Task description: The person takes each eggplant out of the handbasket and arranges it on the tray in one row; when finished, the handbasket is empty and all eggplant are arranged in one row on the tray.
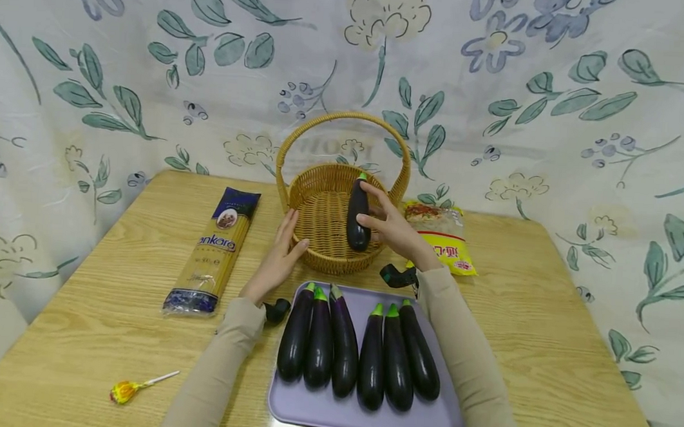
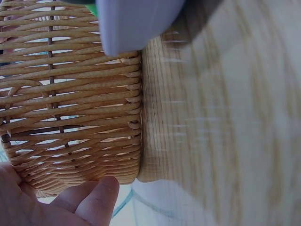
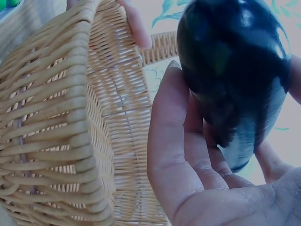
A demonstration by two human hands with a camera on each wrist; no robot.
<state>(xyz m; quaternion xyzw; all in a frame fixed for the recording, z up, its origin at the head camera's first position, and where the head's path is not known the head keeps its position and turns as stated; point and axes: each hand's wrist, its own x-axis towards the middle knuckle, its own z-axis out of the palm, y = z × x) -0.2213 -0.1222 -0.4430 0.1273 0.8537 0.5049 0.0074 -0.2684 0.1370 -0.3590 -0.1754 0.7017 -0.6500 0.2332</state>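
My right hand (image 1: 396,229) grips a dark eggplant (image 1: 358,217), fingers on one side and thumb on the other. It holds the eggplant upright over the right part of the wicker basket (image 1: 318,215), green stem end away from me. In the right wrist view, the eggplant's glossy rounded end (image 3: 235,52) shows close up beside the basket's woven rim (image 3: 80,94). My left hand (image 1: 275,261) holds the basket's left side, with fingers outside and thumb over the rim. The left wrist view shows its fingers (image 2: 96,202) against the woven wall (image 2: 80,113).
In front of the basket, a lilac tray (image 1: 360,424) bears several eggplants (image 1: 371,363) in two groups. A spaghetti pack (image 1: 212,252) lies left and a yellow pasta bag (image 1: 447,241) right. A lollipop (image 1: 126,390) sits front left. The tall basket handle (image 1: 347,116) arches behind.
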